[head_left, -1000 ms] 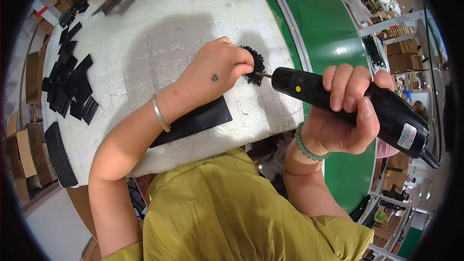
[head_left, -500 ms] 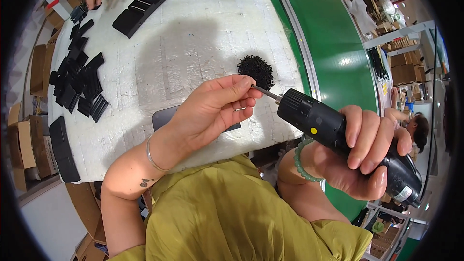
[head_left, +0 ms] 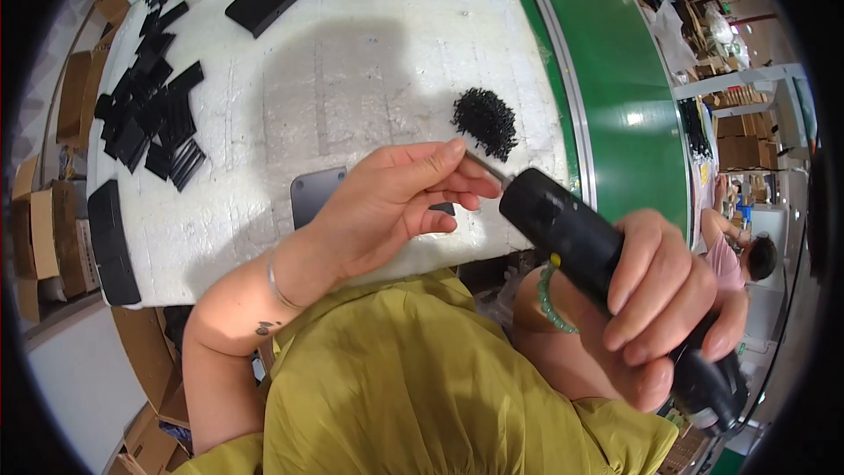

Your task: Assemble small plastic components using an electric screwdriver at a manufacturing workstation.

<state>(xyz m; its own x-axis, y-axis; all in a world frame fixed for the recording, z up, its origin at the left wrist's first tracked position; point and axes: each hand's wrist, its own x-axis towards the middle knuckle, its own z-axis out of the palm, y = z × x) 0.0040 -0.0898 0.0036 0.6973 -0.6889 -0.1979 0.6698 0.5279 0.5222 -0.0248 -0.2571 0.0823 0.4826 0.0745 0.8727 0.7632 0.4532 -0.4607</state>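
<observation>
Black electric screwdriver point(head_left: 564, 222), right of centre in the frame, is gripped by the right hand point(head_left: 673, 299), while the left hand point(head_left: 396, 195), at centre, pinches near the metal bit's tip point(head_left: 486, 167), where steady alignment should limit slipping.

Olive top point(head_left: 396, 378); green bracelet point(head_left: 547, 303)
</observation>
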